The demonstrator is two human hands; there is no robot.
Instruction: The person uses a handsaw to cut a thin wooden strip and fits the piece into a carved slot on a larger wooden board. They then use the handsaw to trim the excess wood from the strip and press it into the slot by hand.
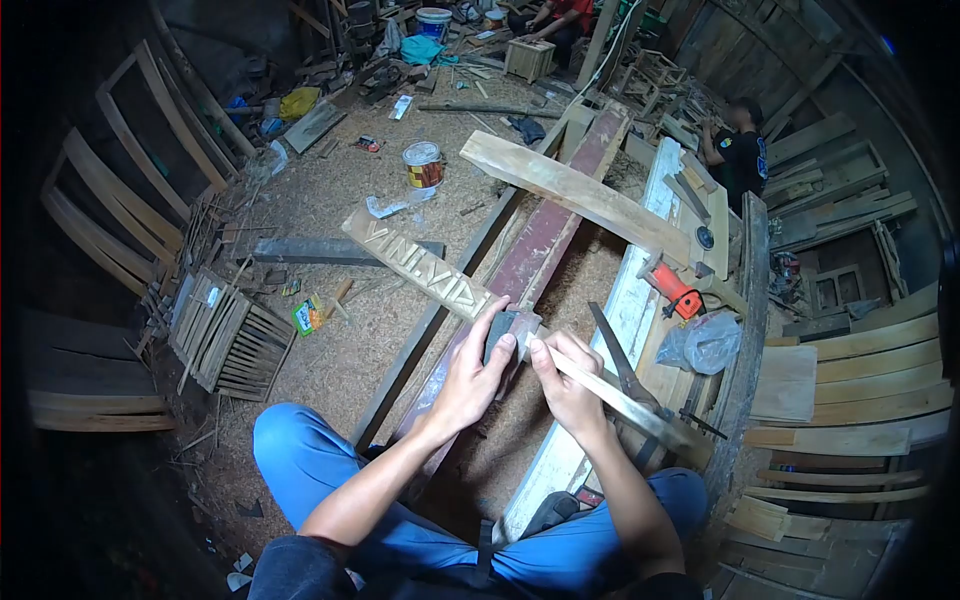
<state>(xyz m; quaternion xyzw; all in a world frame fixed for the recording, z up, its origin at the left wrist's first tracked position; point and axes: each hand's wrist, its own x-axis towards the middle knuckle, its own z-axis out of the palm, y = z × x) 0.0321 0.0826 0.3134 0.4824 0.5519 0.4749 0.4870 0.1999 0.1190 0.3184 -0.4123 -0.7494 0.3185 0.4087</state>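
Observation:
My left hand is closed around a small dark grey block, with thumb and fingers on its sides. In my right hand is a narrow pale wooden strip. One end of the strip meets or nearly meets the block, and the other end slants down to the right, blurred. A wooden board with carved raised letters reaches from the upper left to my left fingertips. Whether those fingers touch the board I cannot tell. Below both hands runs a reddish-brown beam.
A wide plank lies across the beams. To the right are a red power tool, a plastic bag and a dark long blade. A paint can stands on the sawdust floor. Two people work at the back.

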